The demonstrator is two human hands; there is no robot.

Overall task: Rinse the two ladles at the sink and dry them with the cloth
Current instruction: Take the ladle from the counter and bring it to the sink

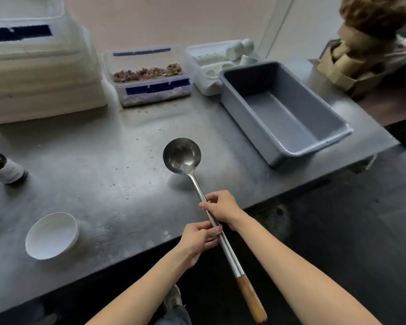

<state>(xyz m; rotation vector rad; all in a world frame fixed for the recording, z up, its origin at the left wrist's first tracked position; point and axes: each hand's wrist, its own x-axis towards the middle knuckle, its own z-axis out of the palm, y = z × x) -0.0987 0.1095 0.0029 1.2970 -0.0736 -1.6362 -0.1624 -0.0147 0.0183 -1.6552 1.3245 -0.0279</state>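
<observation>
Fingers [208, 202] of both hands clasp the ladle [211, 221] mid-shaft: right hand [220, 206] nearer the bowl, left hand [198, 238] nearer the wooden grip; long axis runs diagonally over the tabletop [103, 172] edge.

Both hands, left [198, 239] and right [222, 206], grip the ladle [182, 156] over the table [99, 165].

A worn metal table [103, 160] carries a white bowl [52, 235] near its front edge, a grey tub [284, 113] at the right edge, and a lidded food container [148, 76] along the back.
</observation>
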